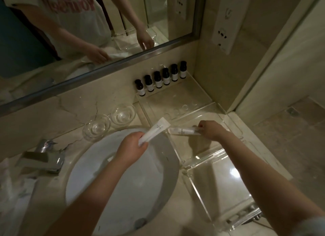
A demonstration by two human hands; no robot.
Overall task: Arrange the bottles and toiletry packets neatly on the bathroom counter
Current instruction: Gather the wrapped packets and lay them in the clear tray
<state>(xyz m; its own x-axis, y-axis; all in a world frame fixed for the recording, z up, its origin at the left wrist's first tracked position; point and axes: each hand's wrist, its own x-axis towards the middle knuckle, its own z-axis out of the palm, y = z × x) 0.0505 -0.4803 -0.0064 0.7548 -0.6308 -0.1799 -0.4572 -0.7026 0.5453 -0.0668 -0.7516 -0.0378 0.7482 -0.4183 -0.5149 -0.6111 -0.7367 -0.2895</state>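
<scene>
Several small dark bottles point(159, 79) with white labels stand in a row along the back of a clear acrylic tray point(193, 98) beneath the mirror. My left hand point(131, 148) grips the lower end of a long white toiletry packet point(155, 130), held slanted above the sink's far rim. My right hand point(209, 130) pinches the right end of a second white packet point(182, 130), which lies roughly level just above the counter at the tray's front edge. The tips of the two packets nearly meet.
A white round sink point(123, 183) fills the lower middle, with a chrome faucet point(42, 158) at its left. Two clear glass dishes point(109, 120) sit behind the sink. A clear acrylic stand point(219, 186) stands on the counter at right. White cloth point(12, 191) lies at far left.
</scene>
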